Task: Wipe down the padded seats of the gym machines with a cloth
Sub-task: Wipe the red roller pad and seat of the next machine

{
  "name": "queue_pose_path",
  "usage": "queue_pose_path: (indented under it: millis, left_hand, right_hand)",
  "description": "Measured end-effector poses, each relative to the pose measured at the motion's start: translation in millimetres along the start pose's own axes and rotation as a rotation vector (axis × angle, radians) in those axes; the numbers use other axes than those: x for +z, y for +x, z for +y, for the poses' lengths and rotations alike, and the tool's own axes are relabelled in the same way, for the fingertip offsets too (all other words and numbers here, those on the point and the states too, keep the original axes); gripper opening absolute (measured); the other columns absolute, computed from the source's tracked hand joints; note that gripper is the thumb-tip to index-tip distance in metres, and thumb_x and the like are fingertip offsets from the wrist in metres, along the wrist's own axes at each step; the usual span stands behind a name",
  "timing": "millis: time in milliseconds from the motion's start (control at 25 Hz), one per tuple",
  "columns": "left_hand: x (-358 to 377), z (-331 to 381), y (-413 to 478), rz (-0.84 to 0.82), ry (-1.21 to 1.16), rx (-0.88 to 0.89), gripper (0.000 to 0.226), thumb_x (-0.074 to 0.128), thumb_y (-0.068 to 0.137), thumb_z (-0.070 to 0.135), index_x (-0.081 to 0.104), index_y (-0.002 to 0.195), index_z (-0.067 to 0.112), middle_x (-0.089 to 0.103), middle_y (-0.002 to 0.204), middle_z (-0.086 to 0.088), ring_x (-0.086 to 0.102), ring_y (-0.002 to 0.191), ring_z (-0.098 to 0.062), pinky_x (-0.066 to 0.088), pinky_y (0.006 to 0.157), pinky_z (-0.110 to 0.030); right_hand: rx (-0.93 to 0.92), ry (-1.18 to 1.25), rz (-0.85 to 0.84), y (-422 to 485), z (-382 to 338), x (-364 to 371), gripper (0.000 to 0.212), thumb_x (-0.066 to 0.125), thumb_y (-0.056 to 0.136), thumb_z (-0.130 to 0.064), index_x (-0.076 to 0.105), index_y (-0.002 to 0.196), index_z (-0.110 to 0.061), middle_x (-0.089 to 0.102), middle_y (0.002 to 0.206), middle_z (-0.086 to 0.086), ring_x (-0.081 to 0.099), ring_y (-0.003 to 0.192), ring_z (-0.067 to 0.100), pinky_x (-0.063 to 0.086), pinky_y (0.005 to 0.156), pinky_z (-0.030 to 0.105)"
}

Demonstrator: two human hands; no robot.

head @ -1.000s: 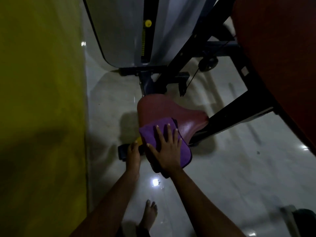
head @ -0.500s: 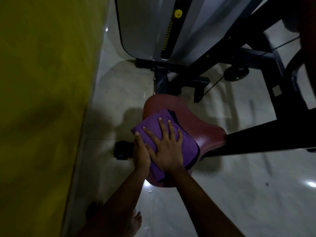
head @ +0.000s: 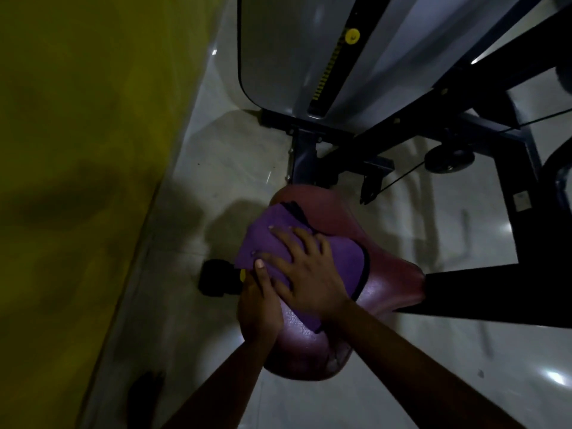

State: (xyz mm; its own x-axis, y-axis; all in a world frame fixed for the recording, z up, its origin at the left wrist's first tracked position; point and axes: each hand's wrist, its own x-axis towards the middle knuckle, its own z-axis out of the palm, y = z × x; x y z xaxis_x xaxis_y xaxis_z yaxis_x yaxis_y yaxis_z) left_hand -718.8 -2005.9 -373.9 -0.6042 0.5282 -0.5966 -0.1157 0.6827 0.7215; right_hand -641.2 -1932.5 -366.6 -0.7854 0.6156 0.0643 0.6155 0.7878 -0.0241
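Note:
A dark red padded seat (head: pixel 387 283) of a gym machine fills the middle of the view. A purple cloth (head: pixel 266 239) lies over its left half. My right hand (head: pixel 309 274) lies flat on the cloth with the fingers spread, pressing it onto the pad. My left hand (head: pixel 258 308) grips the seat's left edge, thumb on top beside the cloth; its fingers are hidden under the rim.
A yellow wall (head: pixel 77 181) runs close along the left. The machine's grey weight-stack cover (head: pixel 294 57) and dark frame bars (head: pixel 510 286) stand behind and to the right of the seat. A black knob (head: pixel 216 277) sticks out left of the seat. Glossy tiled floor (head: pixel 464 351) surrounds it.
The cloth under my right hand has slid further up and left across the seat, baring more of the near pad. My left hand now holds the seat edge.

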Motion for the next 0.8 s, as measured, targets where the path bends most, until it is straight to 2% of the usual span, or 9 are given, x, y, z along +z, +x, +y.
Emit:
queue_pose_path:
  millis: [120, 280, 480, 600, 720, 800]
  left_hand:
    - [0, 5, -2, 0.013, 0.027, -0.007, 0.052, 0.022, 0.098, 0.042, 0.040, 0.140, 0.017, 0.047, 0.142, -0.013, 0.047, 0.124, -0.036, 0.036, 0.098, -0.034]
    - [2, 5, -1, 0.024, 0.036, 0.002, 0.053, 0.023, 0.096, 0.047, 0.044, 0.135, 0.018, 0.052, 0.135, -0.014, 0.050, 0.119, -0.038, 0.037, 0.095, -0.038]
    - [-2, 7, 6, -0.051, -0.097, -0.021, 0.057, 0.023, 0.095, 0.051, 0.045, 0.136, 0.018, 0.051, 0.137, -0.012, 0.048, 0.124, -0.031, 0.034, 0.101, -0.036]
    - [2, 30, 22, -0.069, 0.027, 0.017, 0.059, 0.026, 0.093, 0.055, 0.051, 0.129, 0.014, 0.057, 0.129, -0.013, 0.052, 0.119, -0.031, 0.035, 0.094, -0.032]
    - [9, 50, 32, -0.023, 0.150, 0.063, 0.057, 0.032, 0.091, 0.058, 0.053, 0.125, 0.017, 0.063, 0.118, -0.012, 0.056, 0.110, -0.034, 0.035, 0.079, -0.030]
    - [13, 50, 32, 0.008, 0.162, 0.089, 0.056, 0.039, 0.089, 0.060, 0.054, 0.119, 0.016, 0.065, 0.113, -0.013, 0.059, 0.105, -0.034, 0.038, 0.076, -0.031]
  right_hand:
    - [-0.135, 0.080, -0.035, 31, 23, 2, 0.050, 0.038, 0.078, -0.060, 0.059, 0.117, -0.037, 0.051, 0.136, 0.002, 0.037, 0.123, 0.029, 0.028, 0.091, 0.044]
    - [0.015, 0.048, -0.035, 80, 46, 4, 0.051, 0.036, 0.074, -0.060, 0.064, 0.110, -0.035, 0.057, 0.125, 0.005, 0.047, 0.118, 0.032, 0.037, 0.091, 0.052]
    - [-0.107, 0.111, -0.036, 49, 33, 8, 0.049, 0.038, 0.077, -0.060, 0.061, 0.115, -0.037, 0.053, 0.132, 0.002, 0.035, 0.126, 0.028, 0.024, 0.098, 0.046]
    - [0.091, 0.186, -0.087, 69, 50, 6, 0.059, 0.029, 0.077, -0.065, 0.055, 0.124, -0.039, 0.046, 0.140, 0.000, 0.033, 0.132, 0.029, 0.026, 0.101, 0.052]
    - [0.307, 0.141, -0.123, 84, 63, 3, 0.068, 0.020, 0.075, -0.069, 0.046, 0.131, -0.041, 0.039, 0.144, 0.001, 0.031, 0.132, 0.027, 0.025, 0.099, 0.045]
    - [0.455, 0.142, -0.135, 86, 74, 2, 0.062, 0.028, 0.081, -0.068, 0.042, 0.134, -0.039, 0.041, 0.140, 0.004, 0.034, 0.127, 0.029, 0.027, 0.097, 0.043]
